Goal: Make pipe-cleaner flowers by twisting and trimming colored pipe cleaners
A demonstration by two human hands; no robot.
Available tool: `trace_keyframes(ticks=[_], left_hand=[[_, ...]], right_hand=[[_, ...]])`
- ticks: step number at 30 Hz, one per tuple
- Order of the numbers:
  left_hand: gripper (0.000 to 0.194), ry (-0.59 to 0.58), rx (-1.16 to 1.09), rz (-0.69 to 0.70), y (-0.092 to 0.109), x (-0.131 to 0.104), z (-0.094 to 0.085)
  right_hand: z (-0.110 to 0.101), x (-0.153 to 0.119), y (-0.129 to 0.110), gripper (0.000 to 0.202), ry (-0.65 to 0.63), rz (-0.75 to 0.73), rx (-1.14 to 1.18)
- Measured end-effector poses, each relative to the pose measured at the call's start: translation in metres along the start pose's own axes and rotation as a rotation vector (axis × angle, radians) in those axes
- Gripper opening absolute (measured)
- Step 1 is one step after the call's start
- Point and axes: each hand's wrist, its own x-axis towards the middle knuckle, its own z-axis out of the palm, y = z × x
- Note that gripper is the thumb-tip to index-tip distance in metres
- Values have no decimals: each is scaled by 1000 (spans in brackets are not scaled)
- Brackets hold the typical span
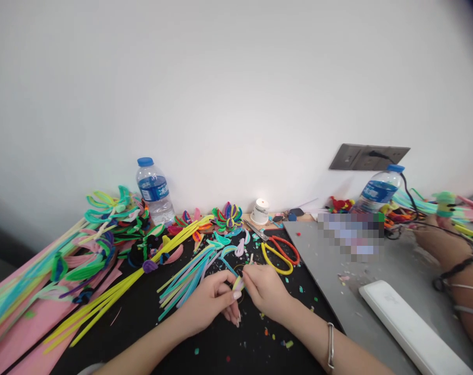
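My left hand (216, 299) and my right hand (268, 289) meet low in the middle of the view. Between their fingertips is a short pale yellow and lilac pipe cleaner piece (238, 284), pinched from both sides and partly hidden by the fingers. A thin wire curves near it. Just beyond the hands lies a bundle of blue, lilac and yellow pipe cleaners (187, 271) with turquoise leaf-like loops at its top. Scissors (280, 253) with one yellow and one red handle rest behind my right hand.
Long yellow pipe cleaners (115, 299) and bent pipe cleaner flowers (227, 217) lie left and behind. Water bottles (154, 190) stand by the wall, near a white spool (260, 212). At right are a white bar-shaped device (412, 328) and another person's hand (435, 237). Scraps litter the black mat.
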Motion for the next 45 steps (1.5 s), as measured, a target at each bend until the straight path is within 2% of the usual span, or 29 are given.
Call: trace_keyframes(ticks=[3,6,10,13,20,29,34,40,45], left_hand=[[23,-9,-16,11,-1,0,0],[21,-35,14,21,-2,-1,0],[20,-34,64,8,-1,-2,-1],[23,-25,55,-31,0,-2,-1],[27,-44,-9,-60,2,-3,-1],[24,-43,-5,7,7,-5,-5],[25,-56,-25,-30,6,-6,-5],[25,-69,-77,-43,3,-5,-5],[27,-34,-36,-15,8,-5,-4]], right_hand=[[1,-1,-2,31,18,-5,132],[2,-1,-4,35,-33,-18,242],[2,0,-6,36,-126,4,214],[3,-1,-7,33,-147,1,147],[4,-2,-6,34,-102,-93,64],[3,-4,-6,34,47,96,156],[2,-5,-9,34,10,80,135],[4,-5,-7,33,0,-35,88],[-2,-2,-5,33,1,30,77]])
